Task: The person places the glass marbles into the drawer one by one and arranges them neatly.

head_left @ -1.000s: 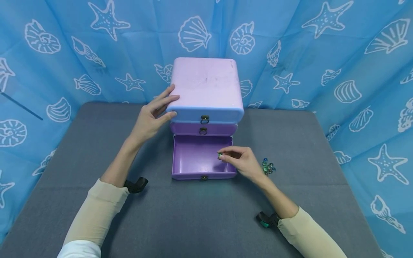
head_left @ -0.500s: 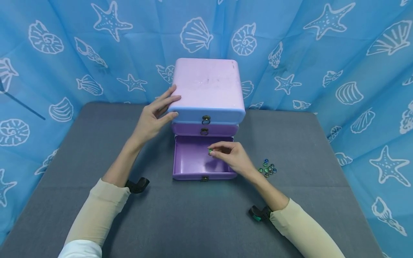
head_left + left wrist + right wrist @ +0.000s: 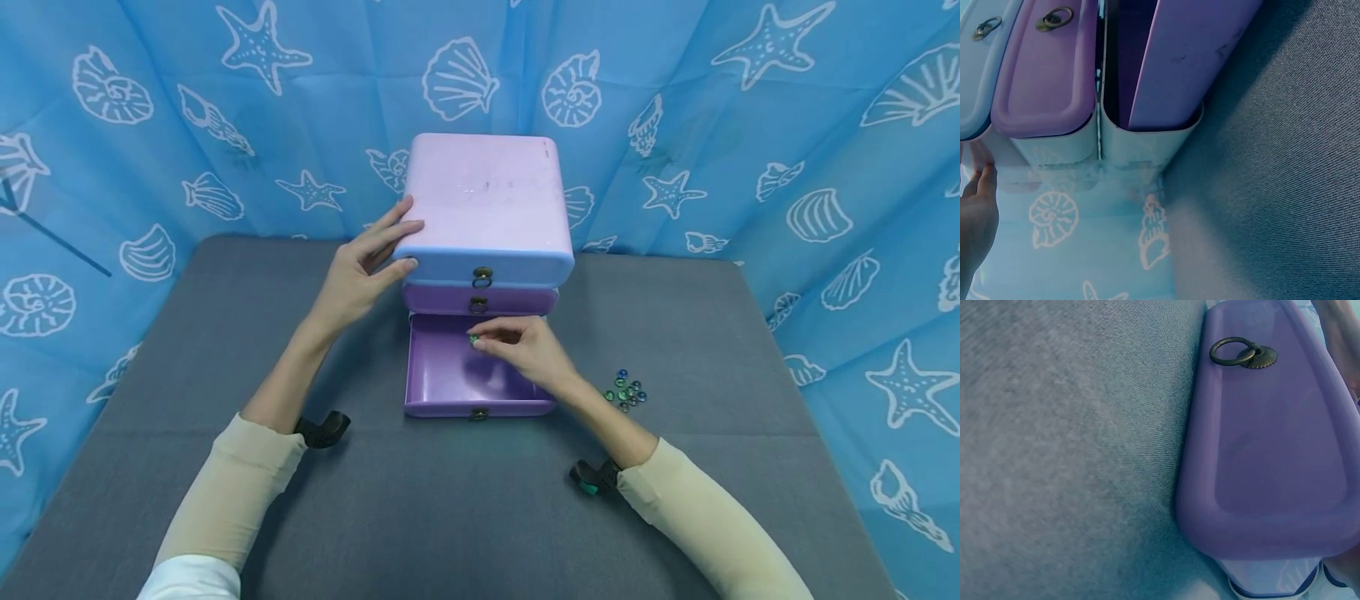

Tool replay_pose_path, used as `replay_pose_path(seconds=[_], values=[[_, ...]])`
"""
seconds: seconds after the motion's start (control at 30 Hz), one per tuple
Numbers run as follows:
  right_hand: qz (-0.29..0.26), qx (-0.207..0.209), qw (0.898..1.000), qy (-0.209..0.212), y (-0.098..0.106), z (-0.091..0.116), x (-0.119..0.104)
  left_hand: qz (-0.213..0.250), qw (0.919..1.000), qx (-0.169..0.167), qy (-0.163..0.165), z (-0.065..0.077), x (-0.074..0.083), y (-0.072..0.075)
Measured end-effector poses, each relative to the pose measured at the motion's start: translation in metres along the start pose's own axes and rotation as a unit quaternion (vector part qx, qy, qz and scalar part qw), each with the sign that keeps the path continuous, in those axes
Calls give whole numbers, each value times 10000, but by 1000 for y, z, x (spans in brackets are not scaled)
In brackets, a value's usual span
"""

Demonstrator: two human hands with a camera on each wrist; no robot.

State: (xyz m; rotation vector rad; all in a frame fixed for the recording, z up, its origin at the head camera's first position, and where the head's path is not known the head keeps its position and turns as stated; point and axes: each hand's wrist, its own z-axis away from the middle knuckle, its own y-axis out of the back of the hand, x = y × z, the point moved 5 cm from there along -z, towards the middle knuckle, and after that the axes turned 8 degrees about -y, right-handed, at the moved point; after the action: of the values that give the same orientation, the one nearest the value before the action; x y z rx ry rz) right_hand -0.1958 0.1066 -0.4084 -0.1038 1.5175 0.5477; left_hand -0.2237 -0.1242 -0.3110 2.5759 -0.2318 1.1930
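Pinched nearly closed, our right hand (image 3: 525,346) has hold of one small thing; our left hand (image 3: 348,279) lies with fingers extended. On the grey table (image 3: 480,508) stands the cabinet (image 3: 487,196), our left fingertips touching its left edge; bracing it lightly there should serve us well. Its bottom drawer (image 3: 442,371) is pulled out. Loose marbles (image 3: 622,394) lie near its right side. Our pinched green marble (image 3: 474,339) is over the drawer's floor; we'd best lower it close before parting the fingers, lest it bounce or roll.
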Motion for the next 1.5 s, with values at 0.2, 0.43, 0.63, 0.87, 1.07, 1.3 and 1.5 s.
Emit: replay_pose_path(seconds=[0.2, 0.43, 0.63, 0.87, 1.07, 1.3, 1.5], values=[[90, -24, 10000, 25, -4, -8, 3, -5, 10000, 23, 15, 0, 0, 0], [290, 74, 9995, -28, -7, -16, 9, 42, 10000, 28, -36, 1, -1, 1], [641, 405, 9969, -212, -7, -20, 12, 21, 10000, 10, -52, 0, -1, 0], [864, 187, 9934, -732, -14, -24, 19, -6, 10000, 16, -24, 1, -1, 0], [930, -13, 9895, -1104, -18, -27, 26, 20, 10000, 21, -36, 1, -2, 0], [696, -209, 9884, -1333, -22, -31, 33, 38, 10000, 27, -24, 1, -2, -1], [-102, -394, 9829, -1794, -27, -32, 38, 7, 10000, 33, -34, 1, -1, -1]])
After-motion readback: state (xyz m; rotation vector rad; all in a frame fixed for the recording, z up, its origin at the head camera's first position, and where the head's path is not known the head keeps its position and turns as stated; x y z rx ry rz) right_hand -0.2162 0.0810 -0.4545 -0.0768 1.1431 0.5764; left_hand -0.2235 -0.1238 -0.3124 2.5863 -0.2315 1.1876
